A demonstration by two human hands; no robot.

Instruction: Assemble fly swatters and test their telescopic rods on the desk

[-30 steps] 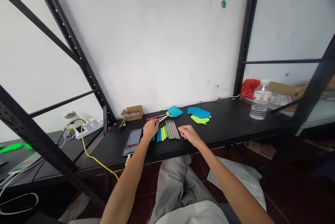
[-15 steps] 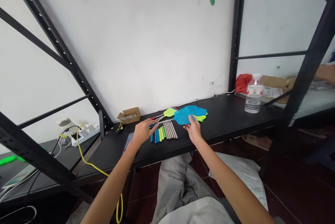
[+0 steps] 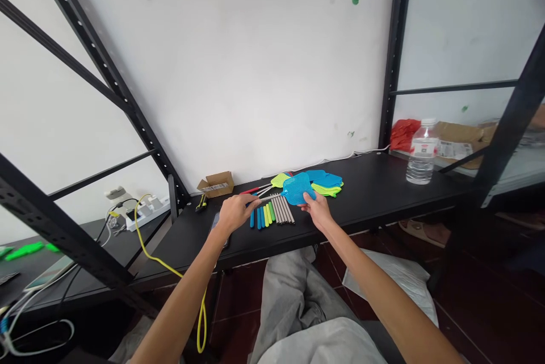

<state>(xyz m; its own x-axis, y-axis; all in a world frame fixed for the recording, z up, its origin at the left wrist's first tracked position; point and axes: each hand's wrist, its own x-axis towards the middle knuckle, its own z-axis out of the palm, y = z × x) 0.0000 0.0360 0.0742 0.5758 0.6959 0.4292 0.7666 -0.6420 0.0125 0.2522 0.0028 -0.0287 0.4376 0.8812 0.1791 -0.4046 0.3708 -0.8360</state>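
Observation:
A blue fly swatter (image 3: 296,187) with a mesh head and a thin grey rod is held above the table between both hands. My left hand (image 3: 236,210) is closed around the rod's end. My right hand (image 3: 317,208) pinches the lower right edge of the mesh head. Below the swatter lie several blue, yellow and green handle sleeves (image 3: 263,216) in a row, beside several grey metal tubes (image 3: 283,210). Behind it rest a yellow-green swatter (image 3: 279,180) and a red-handled one (image 3: 251,190). A pile of blue mesh heads (image 3: 326,179) over yellow-green ones (image 3: 330,189) lies right.
On the black table (image 3: 361,193) stand a small cardboard box (image 3: 217,184) and a water bottle (image 3: 421,154). A yellow-black cutter (image 3: 201,203) lies left. A phone (image 3: 216,220) is partly hidden by my left arm. A yellow cable (image 3: 159,262) hangs over the left edge; black shelf posts (image 3: 389,51) frame the table.
The swatter's mesh head has tilted to face me more squarely. Both hands keep hold, the left wrapped further over the rod. The whole view has shifted slightly.

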